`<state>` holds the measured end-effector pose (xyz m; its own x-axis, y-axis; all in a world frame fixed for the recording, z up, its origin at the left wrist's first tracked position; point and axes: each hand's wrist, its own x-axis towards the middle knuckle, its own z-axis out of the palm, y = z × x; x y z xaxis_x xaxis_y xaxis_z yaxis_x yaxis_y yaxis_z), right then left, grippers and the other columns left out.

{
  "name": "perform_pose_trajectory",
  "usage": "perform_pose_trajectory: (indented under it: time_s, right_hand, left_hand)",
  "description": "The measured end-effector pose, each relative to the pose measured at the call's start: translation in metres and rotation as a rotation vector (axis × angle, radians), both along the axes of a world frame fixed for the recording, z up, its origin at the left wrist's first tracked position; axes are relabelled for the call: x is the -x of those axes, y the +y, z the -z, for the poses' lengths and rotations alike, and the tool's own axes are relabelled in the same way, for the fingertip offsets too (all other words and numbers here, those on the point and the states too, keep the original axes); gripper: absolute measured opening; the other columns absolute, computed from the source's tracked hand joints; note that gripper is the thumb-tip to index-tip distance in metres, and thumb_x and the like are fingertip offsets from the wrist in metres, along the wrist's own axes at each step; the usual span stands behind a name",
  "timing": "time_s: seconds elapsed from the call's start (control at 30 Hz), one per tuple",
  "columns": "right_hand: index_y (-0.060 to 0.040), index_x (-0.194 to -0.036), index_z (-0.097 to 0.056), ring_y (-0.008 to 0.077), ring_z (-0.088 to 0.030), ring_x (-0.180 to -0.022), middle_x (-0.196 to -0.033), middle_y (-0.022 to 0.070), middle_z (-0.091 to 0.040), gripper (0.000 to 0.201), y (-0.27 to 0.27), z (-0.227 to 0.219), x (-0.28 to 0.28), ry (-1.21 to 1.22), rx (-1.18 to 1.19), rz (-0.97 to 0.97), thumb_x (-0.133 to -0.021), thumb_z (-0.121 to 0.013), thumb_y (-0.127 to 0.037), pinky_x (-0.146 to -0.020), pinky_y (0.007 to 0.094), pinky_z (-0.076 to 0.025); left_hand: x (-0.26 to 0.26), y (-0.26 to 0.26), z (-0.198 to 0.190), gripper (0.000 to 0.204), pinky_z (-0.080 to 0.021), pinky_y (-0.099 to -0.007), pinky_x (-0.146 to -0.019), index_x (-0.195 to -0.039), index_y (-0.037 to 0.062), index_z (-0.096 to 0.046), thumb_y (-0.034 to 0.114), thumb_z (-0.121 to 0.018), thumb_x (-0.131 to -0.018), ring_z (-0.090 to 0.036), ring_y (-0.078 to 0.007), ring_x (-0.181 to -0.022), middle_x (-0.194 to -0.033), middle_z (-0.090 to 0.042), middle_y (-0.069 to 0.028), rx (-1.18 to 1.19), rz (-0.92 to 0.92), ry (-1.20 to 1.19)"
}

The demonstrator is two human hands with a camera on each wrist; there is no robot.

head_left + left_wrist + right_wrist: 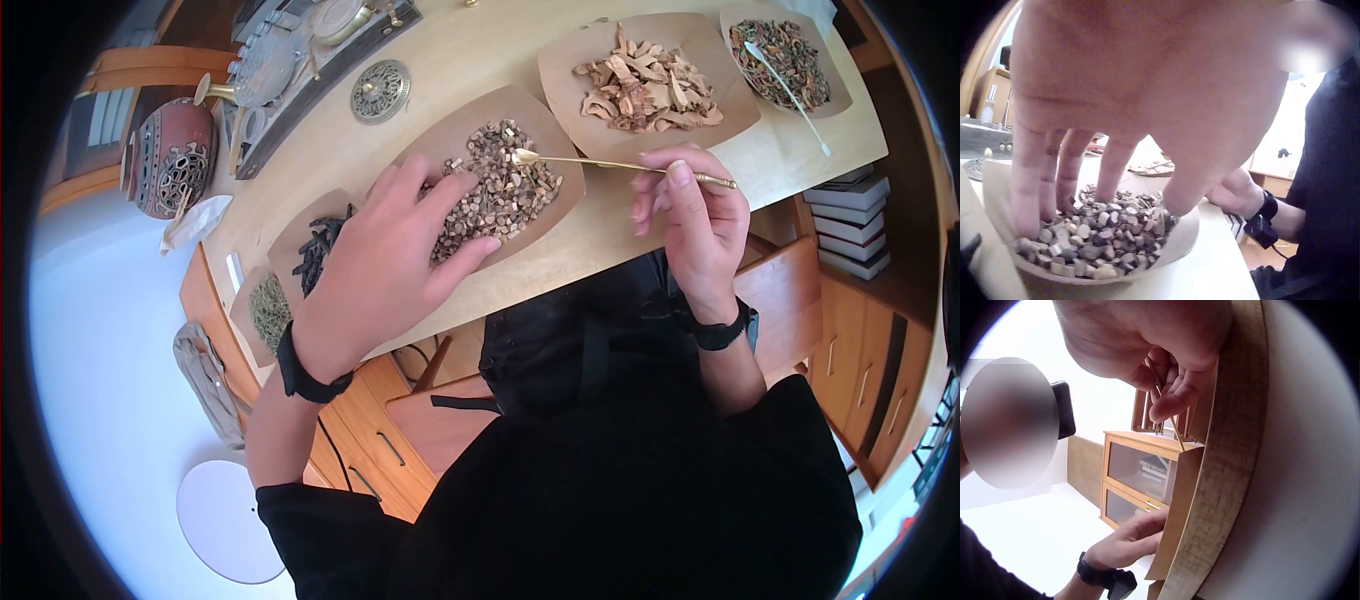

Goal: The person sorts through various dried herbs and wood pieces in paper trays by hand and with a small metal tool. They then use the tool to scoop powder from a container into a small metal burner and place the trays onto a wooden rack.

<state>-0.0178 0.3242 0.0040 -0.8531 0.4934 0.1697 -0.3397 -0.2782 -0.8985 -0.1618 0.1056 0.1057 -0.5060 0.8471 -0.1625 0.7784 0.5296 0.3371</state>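
The left hand (385, 255) spreads its fingers down into a brown paper tray of small chopped stem pieces (505, 195). In the left wrist view its fingertips touch the pieces (1104, 240), and the fingers are nearly straight. The right hand (700, 215) pinches a thin brass spoon (600, 163) near its handle end. The spoon's small bowl lies over the pieces at the tray's far side. From the right wrist view, the right hand (1166, 350) holds the brass handle (1175, 428) between thumb and fingers.
Beside this tray are trays of pale bark slices (650, 90), mixed dried herbs with a white spoon (790, 75), dark pods (318, 250) and green herb (268, 312). A round brass openwork piece (380, 91) lies behind. A patterned pot (170, 155) stands at the far left.
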Motion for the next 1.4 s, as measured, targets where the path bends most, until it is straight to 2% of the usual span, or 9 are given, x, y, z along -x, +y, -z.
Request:
perform_pose_trajectory:
  time_s: [0.33,0.53,0.63,0.7,0.73,0.8,0.9,1.2,1.4]
  right_hand:
    - [0.0048,-0.113,-0.067,0.0128,-0.065,-0.072,-0.091,0.0114,-0.068,0.023,-0.001,-0.001,0.000,-0.032,-0.019,0.016,-0.106,-0.054,-0.012,-0.062,0.0258,-0.053]
    - [0.0053,-0.113,-0.067,0.0127,-0.064,-0.071,-0.091,0.0115,-0.068,0.023,0.000,-0.001,0.000,-0.024,-0.022,0.012,-0.105,-0.054,-0.011,-0.062,0.0256,-0.052]
    - [0.0053,-0.113,-0.067,0.0127,-0.065,-0.071,-0.091,0.0116,-0.068,0.022,-0.001,-0.001,0.000,-0.013,-0.006,0.012,-0.105,-0.054,-0.011,-0.061,0.0255,-0.052]
    - [0.0053,-0.113,-0.067,0.0127,-0.065,-0.071,-0.091,0.0116,-0.068,0.022,0.000,-0.001,0.000,-0.013,-0.012,0.015,-0.105,-0.054,-0.011,-0.061,0.0255,-0.052]
    - [0.0053,-0.113,-0.067,0.0128,-0.065,-0.071,-0.091,0.0117,-0.068,0.023,0.000,0.000,0.000,-0.012,-0.019,0.017,-0.106,-0.054,-0.011,-0.061,0.0255,-0.052]
    - [0.0053,-0.113,-0.067,0.0128,-0.065,-0.071,-0.091,0.0116,-0.067,0.023,0.000,0.000,0.000,-0.012,-0.015,0.014,-0.106,-0.054,-0.011,-0.061,0.0255,-0.052]
    - [0.0053,-0.113,-0.067,0.0128,-0.064,-0.071,-0.091,0.0114,-0.067,0.023,0.000,-0.001,0.000,-0.020,-0.016,0.010,-0.106,-0.053,-0.012,-0.061,0.0254,-0.053]
    - [0.0053,-0.113,-0.067,0.0128,-0.064,-0.072,-0.091,0.0115,-0.067,0.024,0.000,0.000,0.000,-0.016,-0.033,0.011,-0.106,-0.054,-0.013,-0.061,0.0253,-0.053]
    - [0.0053,-0.113,-0.067,0.0128,-0.064,-0.071,-0.090,0.0115,-0.067,0.023,-0.001,-0.001,0.000,-0.023,-0.036,0.016,-0.106,-0.054,-0.013,-0.060,0.0253,-0.053]
  left_hand:
    - [-0.001,0.015,0.018,0.033,-0.048,-0.0403,-0.086,-0.115,0.0023,-0.063,0.015,-0.073,-0.087,-0.059,-0.0354,-0.098,-0.107,-0.056,-0.0158,-0.131,0.009,0.005]
    - [0.011,0.015,0.025,0.026,-0.047,-0.0380,-0.084,-0.107,0.0045,-0.065,0.005,-0.073,-0.083,-0.058,-0.0348,-0.095,-0.101,-0.057,-0.0140,-0.175,-0.007,-0.212]
    - [0.016,0.013,0.026,0.024,-0.048,-0.0364,-0.079,-0.104,0.0048,-0.068,0.003,-0.075,-0.081,-0.061,-0.0305,-0.089,-0.096,-0.061,-0.0118,-0.212,-0.002,-0.229]
    - [0.017,0.014,0.022,0.020,-0.050,-0.0317,-0.073,-0.105,0.0023,-0.071,0.004,-0.074,-0.086,-0.064,-0.0190,-0.082,-0.097,-0.068,-0.0079,-0.116,-0.124,-0.285]
    - [0.018,0.013,0.025,0.020,-0.050,-0.0317,-0.073,-0.105,0.0023,-0.071,0.004,-0.074,-0.086,-0.064,-0.0190,-0.082,-0.097,-0.068,-0.0079,-0.114,-0.124,-0.283]
    - [0.022,0.010,0.030,0.019,-0.052,-0.0258,-0.073,-0.109,-0.0003,-0.072,0.005,-0.072,-0.091,-0.065,-0.0090,-0.083,-0.102,-0.073,-0.0065,-0.112,-0.350,-0.523]
    - [0.027,0.011,0.026,0.020,-0.054,-0.0233,-0.080,-0.113,-0.0026,-0.071,0.006,-0.069,-0.095,-0.067,-0.0076,-0.090,-0.105,-0.073,-0.0081,-0.106,-0.380,-0.572]
    - [0.031,0.002,0.021,0.032,-0.058,-0.0290,-0.087,-0.128,-0.0035,-0.064,0.017,-0.059,-0.104,-0.068,-0.0142,-0.101,-0.110,-0.071,-0.0117,-0.312,-0.539,-0.976]
    - [0.041,-0.008,0.026,0.039,-0.058,-0.0336,-0.093,-0.133,-0.0060,-0.058,0.023,-0.048,-0.109,-0.068,-0.0191,-0.108,-0.116,-0.069,-0.0159,-0.360,-0.516,-1.123]
